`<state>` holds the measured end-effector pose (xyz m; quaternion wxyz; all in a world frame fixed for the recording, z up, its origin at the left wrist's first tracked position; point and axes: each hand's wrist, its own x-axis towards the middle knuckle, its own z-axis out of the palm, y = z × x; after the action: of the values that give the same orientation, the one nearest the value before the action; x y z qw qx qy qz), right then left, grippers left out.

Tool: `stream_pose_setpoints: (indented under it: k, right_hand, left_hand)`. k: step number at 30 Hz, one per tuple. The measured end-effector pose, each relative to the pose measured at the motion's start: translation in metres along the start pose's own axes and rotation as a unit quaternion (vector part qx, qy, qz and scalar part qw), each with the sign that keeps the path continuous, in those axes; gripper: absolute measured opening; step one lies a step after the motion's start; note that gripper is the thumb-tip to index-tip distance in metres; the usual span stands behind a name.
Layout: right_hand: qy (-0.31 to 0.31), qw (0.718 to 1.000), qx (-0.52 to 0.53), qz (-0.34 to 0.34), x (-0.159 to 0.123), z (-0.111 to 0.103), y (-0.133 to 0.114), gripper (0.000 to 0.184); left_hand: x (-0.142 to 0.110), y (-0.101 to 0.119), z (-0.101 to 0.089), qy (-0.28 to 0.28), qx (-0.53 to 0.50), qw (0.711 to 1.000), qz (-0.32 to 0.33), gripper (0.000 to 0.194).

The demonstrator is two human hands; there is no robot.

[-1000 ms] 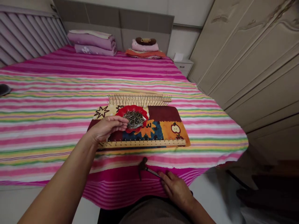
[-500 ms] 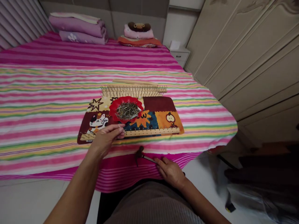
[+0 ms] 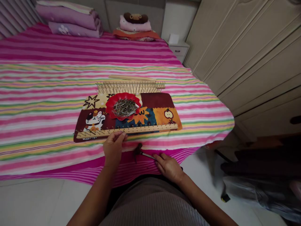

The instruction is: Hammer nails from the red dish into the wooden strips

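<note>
My left hand (image 3: 113, 147) is pinched closed at the near edge of a wooden strip (image 3: 150, 128), just left of its middle. The nail in its fingertips is mostly hidden now. Nails stand along that strip, several of them leaning. Lower right, my right hand (image 3: 169, 168) grips a claw hammer (image 3: 147, 155) by its handle, the dark head pointing left over the bed's edge. A red scalloped bowl (image 3: 109, 110) full of loose nails (image 3: 126, 108) sits behind the strip. Both rest on a patterned board (image 3: 156, 100) with a cat and an apple on it.
Behind the board lie wooden strips bristling with nails (image 3: 130, 87) and a plain strip (image 3: 131, 77). A striped sheet (image 3: 42, 116) covers the bed. Folded bedding (image 3: 70, 18) and pillows (image 3: 135, 26) are at the headboard. A wardrobe (image 3: 244, 47) stands to the right.
My left hand has come from the bowl of nails toward me, down to the wooden strip, with a nail in its fingers. My right hand keeps holding the hammer low. The view has tilted downward.
</note>
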<state>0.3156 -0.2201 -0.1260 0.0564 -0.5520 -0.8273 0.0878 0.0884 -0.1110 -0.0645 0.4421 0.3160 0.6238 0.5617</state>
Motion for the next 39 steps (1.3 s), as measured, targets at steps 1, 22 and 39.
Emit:
stream_pose_setpoints:
  k: [1, 22, 39]
  right_hand:
    - [-0.001, 1.000, 0.001, 0.000, 0.000, 0.000, 0.000, 0.037]
    - [0.001, 0.999, 0.031, 0.010, 0.000, -0.004, 0.001, 0.036]
    - [0.127, 0.898, 0.420, 0.036, 0.040, -0.097, -0.047, 0.040]
  left_hand:
    - [0.000, -0.003, 0.001, 0.007, 0.023, 0.999, 0.026, 0.024]
    - [0.002, -0.021, 0.016, 0.052, 0.225, 0.954, 0.190, 0.016]
    - [0.011, -0.043, 0.015, 0.032, 0.263, 0.903, 0.339, 0.015]
